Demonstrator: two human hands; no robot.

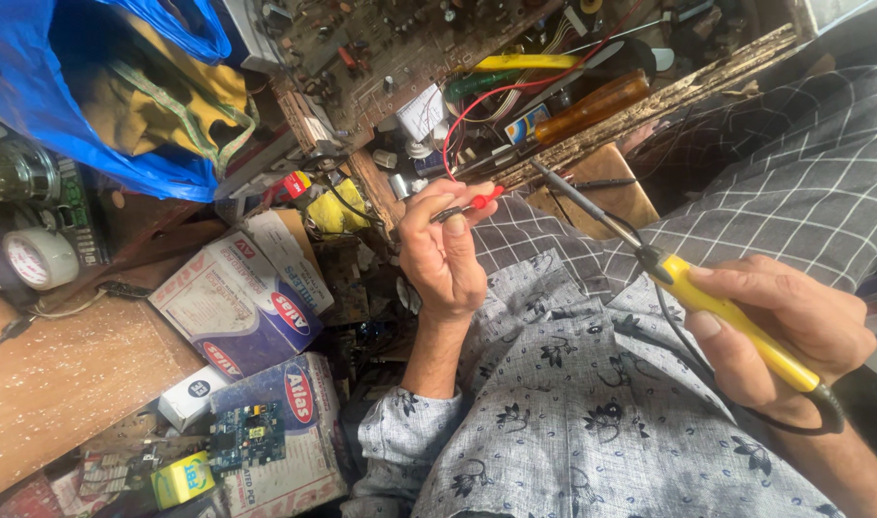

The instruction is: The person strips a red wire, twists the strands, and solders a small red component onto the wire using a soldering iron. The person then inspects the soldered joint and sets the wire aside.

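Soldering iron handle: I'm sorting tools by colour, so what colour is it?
Yellow, with a black cord end; the soldering iron shows best in the head view, held in the right hand.

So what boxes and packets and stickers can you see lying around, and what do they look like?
Upper cardboard box: left of the left hand, flat, white with red ovals.
Lower box: below it, same white and red, with a small blue circuit board on it.
Small white carton: between the boxes, left side, with a dark round mark.
Yellow-green packet: bottom left, small and blocky.
Tape roll: far left, round, white.
Blue bag: top left.
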